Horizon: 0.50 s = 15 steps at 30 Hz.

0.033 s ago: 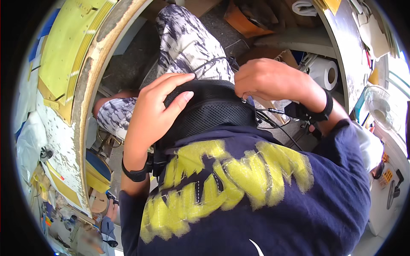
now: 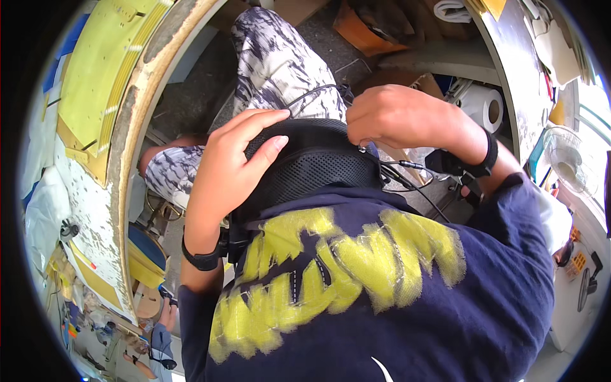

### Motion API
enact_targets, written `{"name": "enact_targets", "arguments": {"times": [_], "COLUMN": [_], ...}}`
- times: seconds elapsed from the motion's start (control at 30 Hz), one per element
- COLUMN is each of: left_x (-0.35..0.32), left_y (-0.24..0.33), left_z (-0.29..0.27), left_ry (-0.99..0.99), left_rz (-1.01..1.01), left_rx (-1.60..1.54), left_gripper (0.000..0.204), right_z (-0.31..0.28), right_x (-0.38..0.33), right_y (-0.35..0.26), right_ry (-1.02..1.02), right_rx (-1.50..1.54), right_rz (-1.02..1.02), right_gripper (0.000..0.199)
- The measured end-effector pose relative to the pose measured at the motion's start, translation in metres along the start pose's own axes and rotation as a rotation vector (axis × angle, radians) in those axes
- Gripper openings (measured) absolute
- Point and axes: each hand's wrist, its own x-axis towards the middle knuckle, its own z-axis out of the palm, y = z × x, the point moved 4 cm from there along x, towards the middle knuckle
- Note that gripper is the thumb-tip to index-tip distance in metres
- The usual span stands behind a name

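A black mesh pad [image 2: 318, 169] sits against my chest, above a navy shirt [image 2: 356, 305] with yellow print. My left hand [image 2: 235, 165] cups the pad's left side, fingers together across its top. At the pad's upper right edge, my right hand [image 2: 401, 118] pinches where thin black cables [image 2: 407, 184] run off to the right. Each wrist carries a black band. My knees in grey-and-white patterned trousers [image 2: 273, 63] show beyond the hands.
A long curved yellow and wood-coloured panel [image 2: 108, 95] arcs along the left. A white paper roll [image 2: 487, 105] lies under a bench edge [image 2: 509, 76] at the right, with a small fan [image 2: 566, 169] beside it. An orange box [image 2: 363, 32] rests on the floor ahead.
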Motion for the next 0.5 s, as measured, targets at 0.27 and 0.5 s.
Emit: {"name": "enact_targets", "arguments": {"times": [0.27, 0.5], "left_x": [-0.005, -0.016], "left_y": [-0.007, -0.013], "left_z": [0.014, 0.0], "left_ry": [-0.05, -0.085], "left_rz": [-0.011, -0.167], "left_rx": [0.017, 0.089], "left_gripper": [0.028, 0.037], "right_z": [-0.003, 0.017], "right_x": [0.004, 0.089], "right_y": [-0.008, -0.014], "right_ry": [0.189, 0.365], "right_rx": [-0.37, -0.242], "right_rz": [-0.324, -0.577], "right_gripper": [0.018, 0.017]}}
